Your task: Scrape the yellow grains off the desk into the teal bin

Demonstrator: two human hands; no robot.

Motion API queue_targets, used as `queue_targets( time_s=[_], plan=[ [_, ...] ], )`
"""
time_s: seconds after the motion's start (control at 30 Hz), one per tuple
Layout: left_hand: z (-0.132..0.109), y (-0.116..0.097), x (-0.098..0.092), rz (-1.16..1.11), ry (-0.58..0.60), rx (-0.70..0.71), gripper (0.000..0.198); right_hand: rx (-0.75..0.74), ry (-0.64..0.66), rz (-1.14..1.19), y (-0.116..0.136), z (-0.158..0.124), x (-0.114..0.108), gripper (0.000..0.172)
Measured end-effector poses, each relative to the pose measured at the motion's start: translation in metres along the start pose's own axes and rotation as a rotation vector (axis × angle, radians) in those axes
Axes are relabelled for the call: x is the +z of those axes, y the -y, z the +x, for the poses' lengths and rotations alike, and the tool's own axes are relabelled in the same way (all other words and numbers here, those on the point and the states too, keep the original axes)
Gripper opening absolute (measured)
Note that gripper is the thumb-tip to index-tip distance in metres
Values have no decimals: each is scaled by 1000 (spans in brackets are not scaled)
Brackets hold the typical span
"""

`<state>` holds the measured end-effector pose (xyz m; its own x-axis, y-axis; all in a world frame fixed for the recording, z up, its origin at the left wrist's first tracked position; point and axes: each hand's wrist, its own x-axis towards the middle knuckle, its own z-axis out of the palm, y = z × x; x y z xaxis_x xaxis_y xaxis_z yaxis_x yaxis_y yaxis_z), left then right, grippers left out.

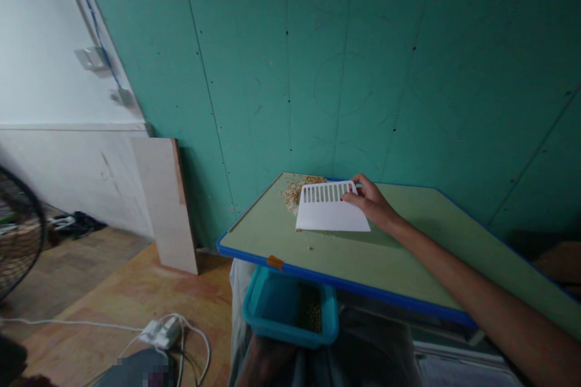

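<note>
My right hand [370, 199] grips the top right corner of a white flat scraper [333, 215] with a row of slots along its upper edge. It is held tilted over the pale green tabletop [385, 257]. Behind and left of it, a scattered heap of small tan grains [293, 193] lies near the far left corner. A turquoise plastic tub [290, 334] with similar grains in its right side sits just below the table's front edge. My left hand [270, 357] is under the tub and holds it from below; its fingers are hidden.
The table has a blue edge with orange tape [275, 262] on it. A green wall [363, 72] stands right behind. On the floor at left are a power strip [161, 332] with white cables, a leaning board [166, 205] and a fan [18, 236].
</note>
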<state>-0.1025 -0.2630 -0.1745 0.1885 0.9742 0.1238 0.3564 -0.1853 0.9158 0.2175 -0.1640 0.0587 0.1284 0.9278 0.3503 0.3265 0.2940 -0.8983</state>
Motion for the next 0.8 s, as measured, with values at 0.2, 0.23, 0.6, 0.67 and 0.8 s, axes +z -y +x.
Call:
queue_targets(
  time_s=[0.2, 0.23, 0.6, 0.67, 0.8],
  plan=[
    [-2, -4, -3, -3, 3, 9, 35, -17, 41, -3, 0, -2, 3, 36],
    [-2, -4, -3, -3, 6, 10, 33, -19, 48, -4, 0, -2, 3, 36],
    [-1, -5, 0, -1, -18, 6, 38, -12, 17, 10, 5, -3, 0, 36],
    [-2, -4, -1, -3, -14, 6, 36, -5, 28, 12, 5, -4, 1, 36],
    [-3, -3, -3, -10, 2, 5, 32, -15, 55, 12, 7, -6, 4, 38]
  ],
)
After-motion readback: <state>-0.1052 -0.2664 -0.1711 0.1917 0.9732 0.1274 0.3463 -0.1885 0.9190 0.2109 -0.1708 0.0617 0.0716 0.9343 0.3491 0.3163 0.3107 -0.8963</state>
